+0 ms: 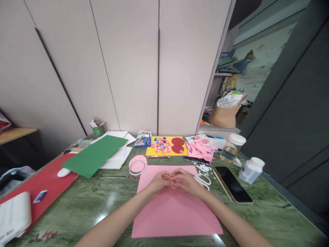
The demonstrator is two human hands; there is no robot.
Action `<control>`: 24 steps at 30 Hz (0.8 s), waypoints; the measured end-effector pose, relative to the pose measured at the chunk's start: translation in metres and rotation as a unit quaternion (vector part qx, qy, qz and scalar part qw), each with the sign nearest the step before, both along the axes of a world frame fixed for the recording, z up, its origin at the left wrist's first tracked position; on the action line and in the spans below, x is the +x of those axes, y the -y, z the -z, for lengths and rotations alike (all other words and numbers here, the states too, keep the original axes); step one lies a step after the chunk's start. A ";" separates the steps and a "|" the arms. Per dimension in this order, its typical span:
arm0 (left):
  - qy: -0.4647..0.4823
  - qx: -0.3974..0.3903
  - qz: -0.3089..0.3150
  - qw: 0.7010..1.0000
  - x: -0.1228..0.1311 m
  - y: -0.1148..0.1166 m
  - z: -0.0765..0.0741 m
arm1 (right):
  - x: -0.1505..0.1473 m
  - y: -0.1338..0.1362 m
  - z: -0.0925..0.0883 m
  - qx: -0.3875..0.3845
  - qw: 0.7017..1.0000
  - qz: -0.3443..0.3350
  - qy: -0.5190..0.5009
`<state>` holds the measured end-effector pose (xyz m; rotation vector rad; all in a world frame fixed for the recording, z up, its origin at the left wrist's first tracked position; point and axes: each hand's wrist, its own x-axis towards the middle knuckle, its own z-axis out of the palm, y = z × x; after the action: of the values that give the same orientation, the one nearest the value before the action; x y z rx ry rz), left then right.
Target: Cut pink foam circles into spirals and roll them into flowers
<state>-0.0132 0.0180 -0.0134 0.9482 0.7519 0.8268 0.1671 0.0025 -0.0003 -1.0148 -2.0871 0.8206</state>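
Observation:
My left hand [159, 182] and my right hand [188, 183] meet over the upper part of a large pink sheet of paper [177, 216]. Their fingers are curled, with the tips pinched together around a small pink piece [169, 177]. The fingers mostly cover that piece, so its exact shape does not show. Partly behind my right hand lie white cut-out loops [205, 181] and small white scraps [203, 167]. To the left of my left hand, a pink paper disc [137, 160] lies with a roll of tape [137, 168] on it.
Behind the sheet, a yellow card [149, 151] carries colourful pompoms [161, 145] and dark red circles [178, 141]. Pink strips [202, 149] lie right of it. A phone [233, 184], a white bottle [252, 170] and a jar [232, 148] stand right. Green paper [96, 154] lies left.

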 end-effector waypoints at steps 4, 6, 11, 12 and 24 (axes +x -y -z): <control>0.012 0.001 -0.011 1.000 0.001 0.000 0.006 | -0.001 -0.002 0.004 0.008 1.000 0.014 0.004; 0.014 -0.010 -0.016 1.000 0.002 0.001 0.007 | -0.001 -0.003 0.005 0.012 1.000 0.023 0.001; 0.005 -0.045 -0.030 0.999 0.002 0.004 -0.001 | 0.000 -0.004 0.006 0.022 0.999 0.028 -0.012; 0.006 -0.046 -0.032 0.998 0.002 0.004 -0.002 | 0.001 -0.004 0.006 0.024 0.999 0.028 -0.014; 0.013 -0.034 -0.069 0.997 0.002 0.003 -0.003 | 0.003 -0.010 0.010 -0.033 0.994 0.072 -0.074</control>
<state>-0.0115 0.0147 -0.0100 0.8297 0.8251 0.9264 0.1699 0.0130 -0.0099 -1.0912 -1.8499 0.8694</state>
